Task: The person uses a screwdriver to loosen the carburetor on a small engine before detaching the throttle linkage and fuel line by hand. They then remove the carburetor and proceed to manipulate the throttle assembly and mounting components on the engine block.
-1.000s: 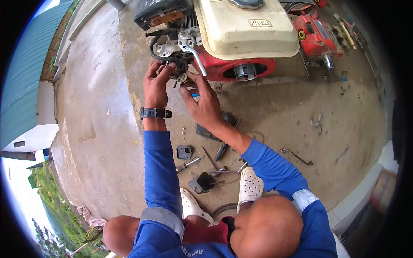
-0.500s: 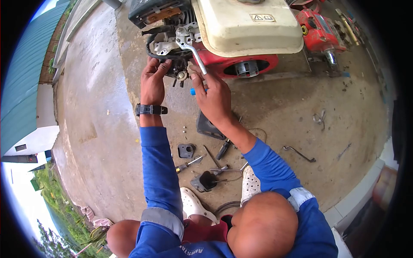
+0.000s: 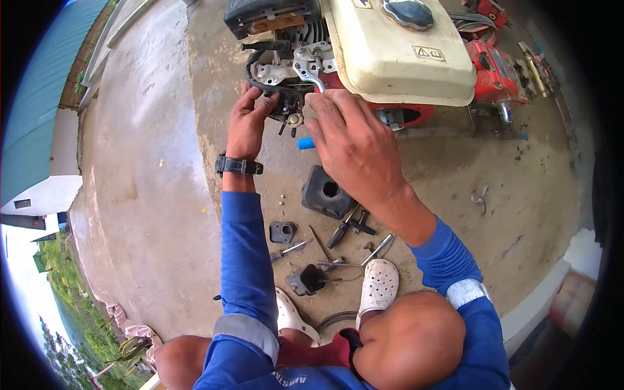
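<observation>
My left hand (image 3: 247, 120) grips the side of the dark carburetor (image 3: 281, 107) of a small engine, thumb on top and fingers behind. Beside it, my right hand (image 3: 361, 146) is curled, its back toward me and its fingertips hidden. From under its fingers sticks the end of a blue cylindrical object (image 3: 305, 143); the rest of it is covered by the hand. A silver lever (image 3: 311, 75) on the metal bracket (image 3: 276, 71) passes just above the right fingers. The cream fuel tank (image 3: 403, 65) sits on the engine to the right.
On the concrete below lie a black housing (image 3: 327, 194), a flat black plate (image 3: 283, 232), a black cup-shaped part (image 3: 305, 279) and several tools, among them a T-handled tool (image 3: 361, 225). A red machine part (image 3: 497, 75) stands right of the engine.
The right hand has risen toward the camera and turned its back up, covering more of the engine. My left hand stays on the carburetor. The whole view has shifted a little.
</observation>
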{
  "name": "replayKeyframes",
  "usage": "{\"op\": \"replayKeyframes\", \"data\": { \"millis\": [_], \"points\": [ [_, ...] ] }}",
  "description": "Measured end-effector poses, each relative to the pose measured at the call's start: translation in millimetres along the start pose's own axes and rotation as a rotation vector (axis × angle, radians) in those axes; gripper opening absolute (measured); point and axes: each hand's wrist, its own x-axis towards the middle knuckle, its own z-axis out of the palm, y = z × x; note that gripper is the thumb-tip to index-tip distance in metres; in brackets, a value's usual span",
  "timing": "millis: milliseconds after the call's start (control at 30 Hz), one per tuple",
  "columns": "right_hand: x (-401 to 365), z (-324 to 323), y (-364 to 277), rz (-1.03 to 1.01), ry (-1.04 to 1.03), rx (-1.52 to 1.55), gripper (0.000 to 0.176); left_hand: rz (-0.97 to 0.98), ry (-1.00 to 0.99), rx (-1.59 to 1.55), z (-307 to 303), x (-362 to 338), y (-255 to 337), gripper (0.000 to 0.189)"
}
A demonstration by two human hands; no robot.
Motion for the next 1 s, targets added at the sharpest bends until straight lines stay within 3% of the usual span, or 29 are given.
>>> {"op": "replayKeyframes", "data": {
  "millis": [133, 333, 500, 700, 767, 1000],
  "points": [
    [18, 7, 0, -0.130, -0.018, -0.162, 0.019, 0.031, 0.005, -0.030, 0, 2, -3, 0.027],
    [60, 19, 4, -0.329, -0.333, -0.507, 0.017, 0.091, 0.029, 0.044, 2, 0, 2, 0.017],
    [84, 23, 7, -0.355, -0.447, -0.400, 0.019, 0.122, 0.020, -0.025, -3, 3, -11, 0.021],
    [68, 42, 11, -0.362, -0.348, -0.323, 0.017, 0.163, 0.060, 0.027, -4, 7, -23, 0.029],
    [57, 43, 4, -0.273, -0.245, -0.274, 0.014, 0.141, 0.049, 0.089, -4, 6, -24, 0.029],
    [57, 45, -6, -0.251, -0.218, -0.304, 0.012, 0.251, 0.098, 0.111, 2, 5, -23, 0.028]
  ]
}}
